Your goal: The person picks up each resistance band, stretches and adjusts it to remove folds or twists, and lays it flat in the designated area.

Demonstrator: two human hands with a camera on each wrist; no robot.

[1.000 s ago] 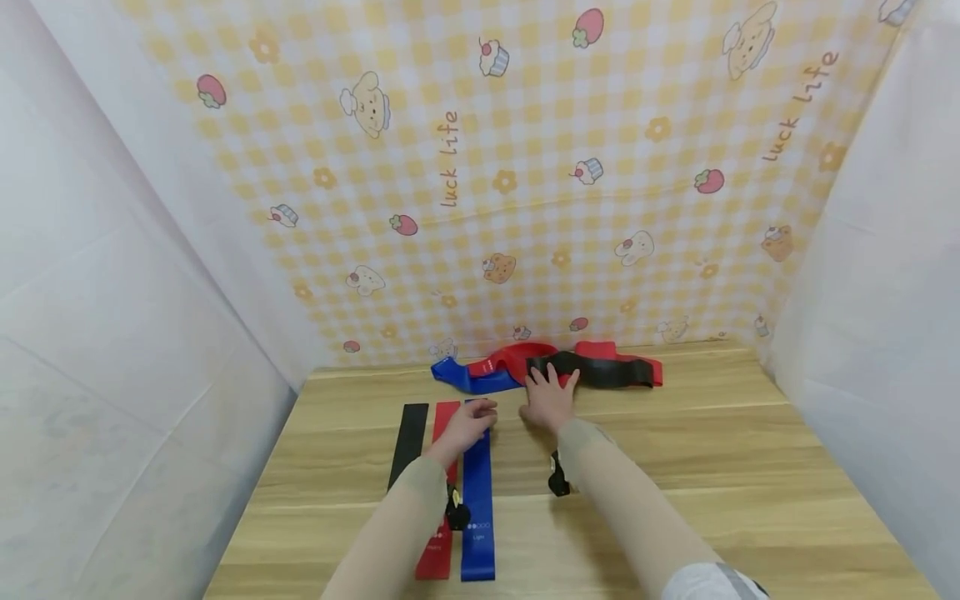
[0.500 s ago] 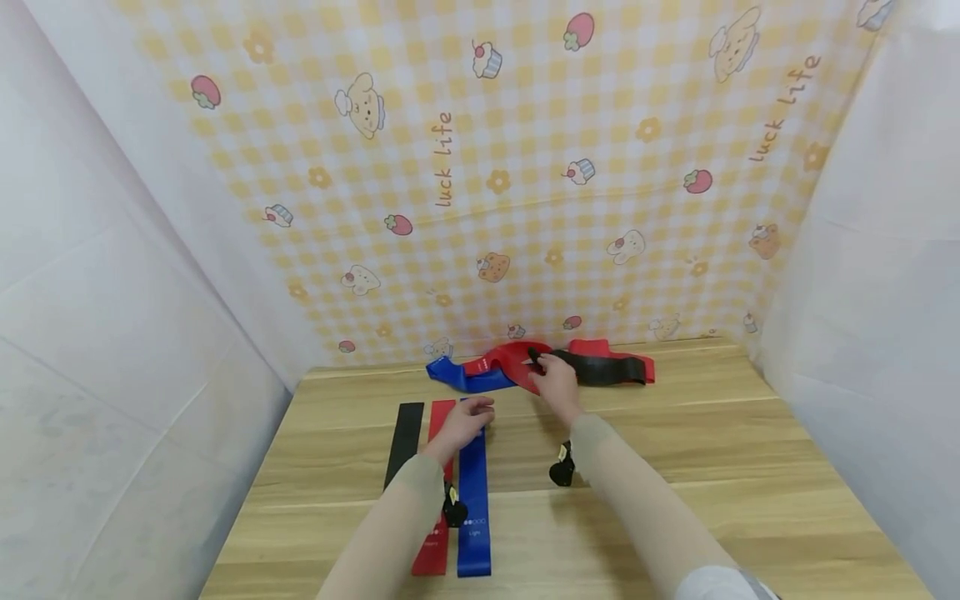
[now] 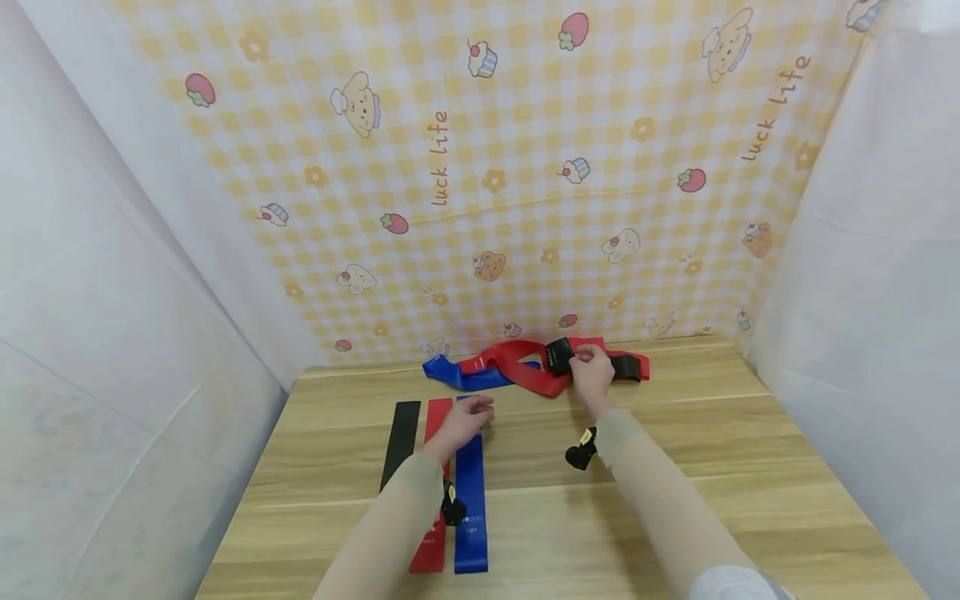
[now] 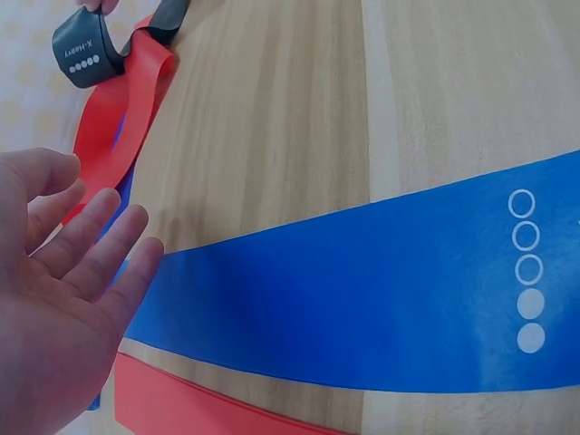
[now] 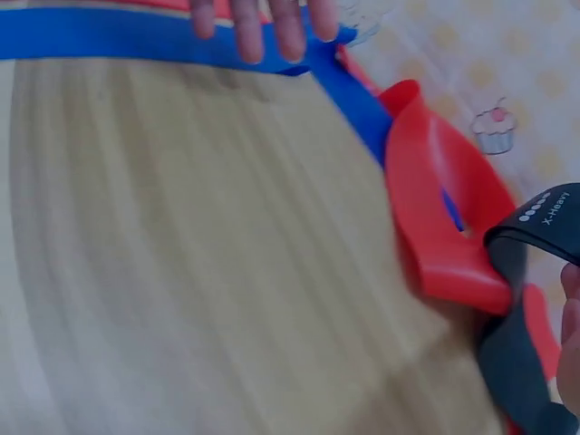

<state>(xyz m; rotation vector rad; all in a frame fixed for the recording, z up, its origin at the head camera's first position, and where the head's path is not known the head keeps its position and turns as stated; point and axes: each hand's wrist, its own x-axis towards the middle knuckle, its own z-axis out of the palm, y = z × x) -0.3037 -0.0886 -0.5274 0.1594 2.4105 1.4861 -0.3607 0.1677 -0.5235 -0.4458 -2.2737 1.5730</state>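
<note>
My right hand (image 3: 593, 375) pinches a black resistance band (image 3: 558, 357) at the back of the table. Its raised, looped end reads X-Heavy in the left wrist view, and the rest trails off to the right. Crumpled red resistance bands (image 3: 525, 375) lie under and beside it, with a blue one (image 3: 480, 382) partly beneath them. With relaxed fingers, my left hand (image 3: 461, 425) hovers over the far end of a flat blue band (image 3: 471, 500) and holds nothing; whether it touches the band I cannot tell.
Left of the flat blue band lie a flat red band (image 3: 429, 554) and a flat black band (image 3: 401, 437), partly hidden by my left arm. A checkered cloth (image 3: 487, 300) hangs behind the wooden table (image 3: 712, 467); white sheets flank both sides.
My right hand has gone from resting spread on the black band to pinching it. It has shifted right, and the band's left end is now lifted and folded over. The left hand stays nearly still.
</note>
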